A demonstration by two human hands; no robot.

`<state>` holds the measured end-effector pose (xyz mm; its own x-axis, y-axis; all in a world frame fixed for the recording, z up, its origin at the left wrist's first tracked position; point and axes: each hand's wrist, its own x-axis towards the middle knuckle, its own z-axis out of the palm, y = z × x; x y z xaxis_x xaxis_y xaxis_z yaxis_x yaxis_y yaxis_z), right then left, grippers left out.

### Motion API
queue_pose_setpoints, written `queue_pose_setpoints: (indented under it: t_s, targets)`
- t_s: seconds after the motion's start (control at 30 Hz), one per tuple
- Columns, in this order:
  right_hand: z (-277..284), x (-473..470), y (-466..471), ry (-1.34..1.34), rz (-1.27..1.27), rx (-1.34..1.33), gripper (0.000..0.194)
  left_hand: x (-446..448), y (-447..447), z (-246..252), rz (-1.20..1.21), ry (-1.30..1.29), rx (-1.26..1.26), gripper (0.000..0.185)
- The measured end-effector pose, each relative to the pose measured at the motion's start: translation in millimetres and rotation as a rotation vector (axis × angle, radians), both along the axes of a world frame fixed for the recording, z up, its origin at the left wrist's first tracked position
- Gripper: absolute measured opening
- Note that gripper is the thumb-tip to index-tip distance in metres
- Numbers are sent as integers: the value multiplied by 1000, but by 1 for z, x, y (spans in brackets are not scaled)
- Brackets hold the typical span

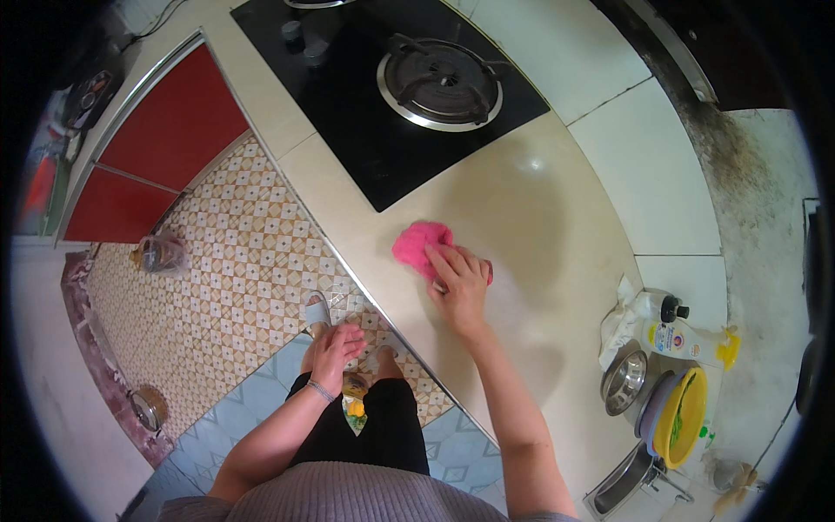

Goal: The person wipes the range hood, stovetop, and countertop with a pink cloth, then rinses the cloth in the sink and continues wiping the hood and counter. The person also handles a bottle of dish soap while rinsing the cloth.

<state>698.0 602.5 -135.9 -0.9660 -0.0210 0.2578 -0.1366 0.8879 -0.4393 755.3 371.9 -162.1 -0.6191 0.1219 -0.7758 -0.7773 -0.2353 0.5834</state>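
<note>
My right hand (461,291) presses a bunched pink cloth (421,245) onto the cream countertop (352,225), its fingers curled over the fabric. Part of the cloth is hidden under the palm. Just beyond it lies the near corner of a black glass gas hob (385,173), which has a round burner (443,81) with a metal ring. My left hand (337,355) hangs in the air in front of my body, over the floor, with nothing in it and its fingers partly spread. A bracelet circles that wrist.
On the right stand a spray bottle (685,342), a steel bowl (625,382) and a yellow basin (691,417) with greens, near a sink (620,479). White tiles (672,176) border the counter. Red cabinets (169,124) and a wrapped container (163,253) are at left.
</note>
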Motion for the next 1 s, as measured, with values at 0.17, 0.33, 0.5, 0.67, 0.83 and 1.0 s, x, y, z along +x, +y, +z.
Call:
queue_pose_setpoints:
  t_s: [0.17, 0.33, 0.5, 0.67, 0.83, 1.0]
  targets:
    - [3, 30, 17, 8, 222, -77, 44, 35, -22, 5, 48, 21, -52, 28]
    - [35, 59, 61, -511, 42, -519, 36, 58, -47, 19, 1, 3, -27, 23]
    - [48, 95, 89, -671, -574, -1550, 45, 50, -74, 23, -167, 8, 7, 24]
    - [32, 142, 63, -349, -619, -2055, 41, 31, -95, 29, -312, 73, 17, 25]
    - [37, 174, 22, -143, -518, -2313, 41, 14, -96, 38, -487, 119, 38, 26]
    - [62, 227, -14, 92, -625, -2341, 43, 7, -87, 37, -608, 120, 75, 24]
